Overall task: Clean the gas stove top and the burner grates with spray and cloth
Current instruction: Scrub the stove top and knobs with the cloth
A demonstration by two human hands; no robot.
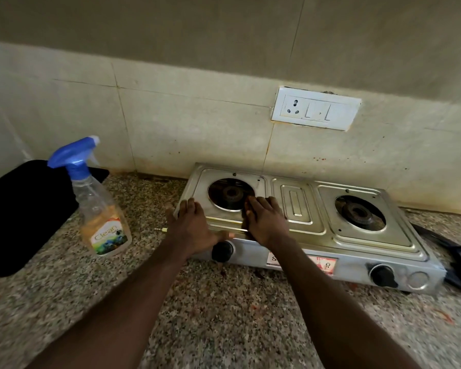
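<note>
A steel two-burner gas stove (298,209) stands on the granite counter against the tiled wall. No grate sits over either burner; the left burner (232,194) and right burner (358,213) lie bare. My left hand (194,225) rests flat on the stove's front left corner, its thumb near the left knob (222,251). Fingers straight, my right hand (264,219) rests on the top plate with its fingertips at the rim of the left burner opening. Neither hand holds anything. A spray bottle (101,209) with a blue trigger and orange liquid stands left of the stove. A dark cloth (458,262) lies at the stove's right end.
A black mat or tray (24,214) lies at the far left of the counter, behind the bottle. A white socket and switch plate (316,109) is on the wall above the stove. The right knob (382,275) faces the front. Speckled counter (237,315) stretches in front.
</note>
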